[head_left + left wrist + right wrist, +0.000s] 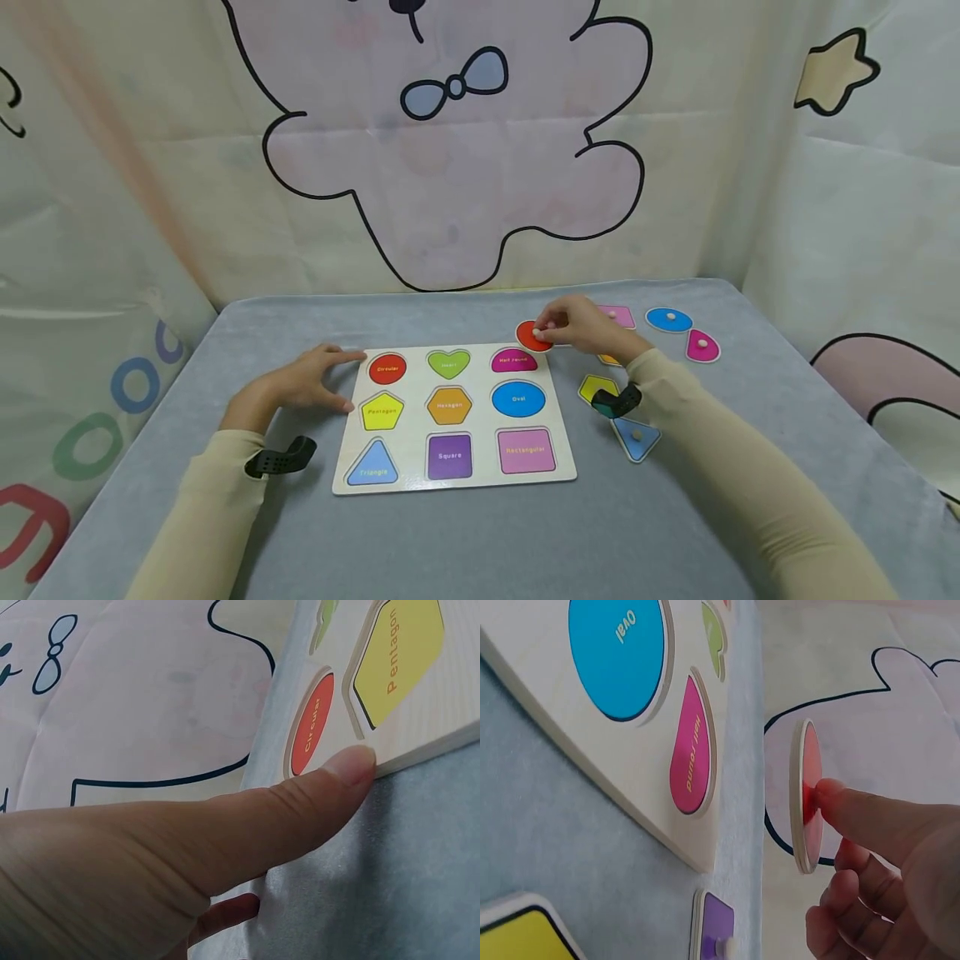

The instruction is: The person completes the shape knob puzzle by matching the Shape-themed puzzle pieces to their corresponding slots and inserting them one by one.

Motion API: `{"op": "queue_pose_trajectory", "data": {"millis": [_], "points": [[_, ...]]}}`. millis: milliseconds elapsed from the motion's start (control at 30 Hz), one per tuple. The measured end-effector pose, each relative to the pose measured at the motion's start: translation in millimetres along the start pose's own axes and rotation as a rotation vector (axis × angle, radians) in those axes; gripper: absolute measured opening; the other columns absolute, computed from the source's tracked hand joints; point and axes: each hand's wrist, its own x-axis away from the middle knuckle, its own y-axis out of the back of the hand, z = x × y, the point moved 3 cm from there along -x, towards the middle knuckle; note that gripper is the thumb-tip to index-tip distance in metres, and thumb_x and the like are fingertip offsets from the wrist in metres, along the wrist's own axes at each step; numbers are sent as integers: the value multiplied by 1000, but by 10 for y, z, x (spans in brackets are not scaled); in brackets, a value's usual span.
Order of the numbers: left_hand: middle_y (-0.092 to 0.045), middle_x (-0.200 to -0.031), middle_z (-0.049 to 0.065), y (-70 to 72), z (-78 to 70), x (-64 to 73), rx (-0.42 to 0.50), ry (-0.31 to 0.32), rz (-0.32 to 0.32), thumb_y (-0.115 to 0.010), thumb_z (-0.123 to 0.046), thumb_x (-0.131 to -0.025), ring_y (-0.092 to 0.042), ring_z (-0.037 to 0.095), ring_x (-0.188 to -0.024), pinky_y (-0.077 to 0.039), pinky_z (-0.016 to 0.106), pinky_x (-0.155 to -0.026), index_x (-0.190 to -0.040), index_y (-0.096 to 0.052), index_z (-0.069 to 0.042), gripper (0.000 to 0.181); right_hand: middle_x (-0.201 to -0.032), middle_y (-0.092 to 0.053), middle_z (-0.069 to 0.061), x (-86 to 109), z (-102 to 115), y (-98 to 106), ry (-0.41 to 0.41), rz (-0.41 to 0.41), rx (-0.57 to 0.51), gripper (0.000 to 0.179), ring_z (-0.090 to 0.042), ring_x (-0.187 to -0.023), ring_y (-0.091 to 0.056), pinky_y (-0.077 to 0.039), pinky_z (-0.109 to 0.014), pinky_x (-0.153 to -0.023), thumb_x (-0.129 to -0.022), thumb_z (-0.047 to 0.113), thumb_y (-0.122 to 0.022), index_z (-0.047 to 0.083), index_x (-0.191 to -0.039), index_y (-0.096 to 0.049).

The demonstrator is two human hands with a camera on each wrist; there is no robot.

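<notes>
Right hand is pinching the red disc, raised near the far right corner of the board; left hand is touching its left edge, thumb and forefinger wide. Slack pinching is risking a dropped disc; light touching, a sliding board.

Board lay on table, left hand at its left edge, right hand with round piece by its far right corner. Right of board lay pentagon piece, triangle piece just in front, oval piece and half-round piece farther back. Curtain hung behind table.
</notes>
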Motion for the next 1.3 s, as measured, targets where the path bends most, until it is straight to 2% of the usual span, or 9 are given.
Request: {"op": "queue_pose_trajectory", "data": {"millis": [167,400,867,1100,1300], "points": [[-29,-155,33,-16,20,11,-3,18,3,-87,-39,-77,-32,55,-138,-35,76,-107,-155,-40,-16,94,-86,-62,-8,-24,77,-42,11,14,9,13,-22,-85,-54,-48,-24,-67,-93,15,-74,6,-102,-77],[-30,-156,32,-9,23,-6,3,9,8,-86,-39,-78,-32,53,-139,-34,74,-110,-155,-41,-16,92,-84,-62,-7,-82,134,-106,23,32,1,16,-21,-82,-53,-48,-24,-65,-94,16,-73,5,-104,-77],[-30,-156,31,-7,49,-16,0,5,1,-86,-41,-77,-32,53,-140,-33,74,-110,-155,-41,-17,93,-86,-66,-9,-256,277,-290,104,37,-12,14,-19,-79,-53,-46,-23,-66,-93,13,-74,3,-102,-76],[-33,-154,31,2,30,11,2,-24,1,-87,-37,-77,-35,52,-138,-33,73,-111,-155,-42,-16,92,-89,-68,-10,-278,337,-435,84,40,-28,16,-20,-80,-54,-48,-23,-66,-93,14,-74,4,-105,-77],[-33,-154,32,2,31,30,-2,-25,-10,-87,-37,-77,-35,52,-138,-34,73,-111,-154,-42,-15,92,-89,-68,-9,-338,380,-550,90,44,-38,17,-19,-77,-54,-47,-21,-60,-93,15,-74,4,-104,-78]]}}
